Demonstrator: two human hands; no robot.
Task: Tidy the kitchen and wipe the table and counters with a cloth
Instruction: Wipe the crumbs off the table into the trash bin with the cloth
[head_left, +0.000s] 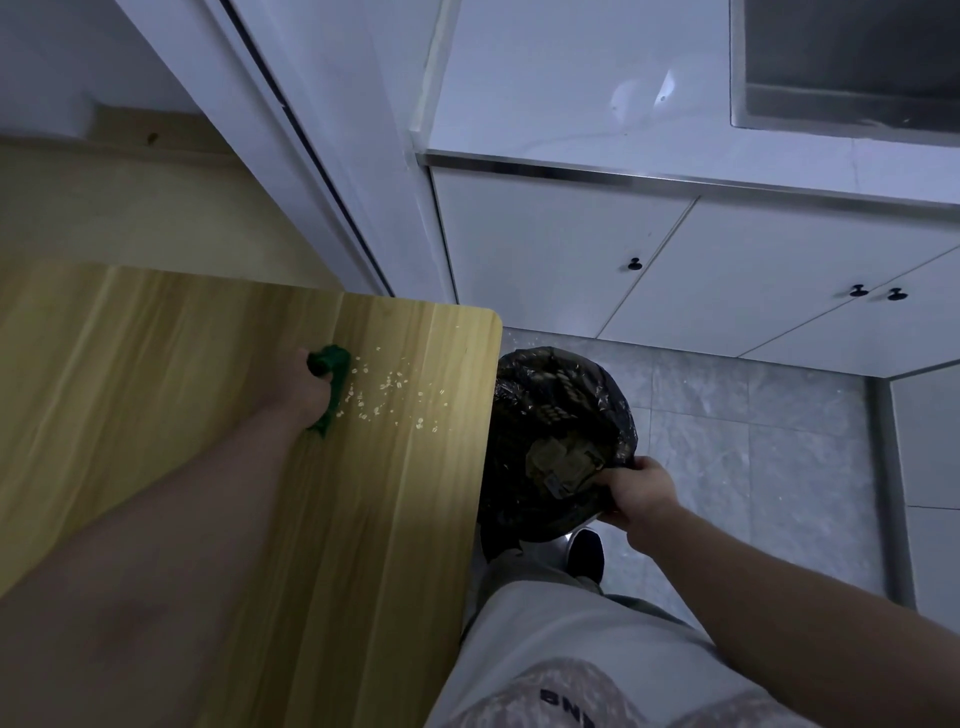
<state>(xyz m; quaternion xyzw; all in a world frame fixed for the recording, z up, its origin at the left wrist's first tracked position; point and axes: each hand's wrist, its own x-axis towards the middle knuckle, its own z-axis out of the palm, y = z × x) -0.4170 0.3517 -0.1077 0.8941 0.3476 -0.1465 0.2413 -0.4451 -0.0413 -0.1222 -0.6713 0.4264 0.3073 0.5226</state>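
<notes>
1. Gripping the green cloth (330, 387), our left hand (298, 387) has its fingers curled tight round the bunched fabric and presses it onto the wooden table (208, 364).
2. Our right hand (641, 493) clamps the near rim of the bin (556, 441), fingers curled over the black bag that lines it.
3. The bin sits just beside the table's right edge, below the tabletop. We cannot tell whether it rests on the floor (753, 441).
4. Pale crumbs (387, 389) lie scattered on the table between the cloth and that edge, the nearest ones touching the cloth.
5. Beyond the bin we see white cupboard doors (545, 249) with dark knobs, a white counter (571, 104) above them and a sink (852, 67) at the top right.
6. Our dark shoe (587, 553) shows under the bin.
7. The cloth is well apart from our right hand, with the table's corner between them.
</notes>
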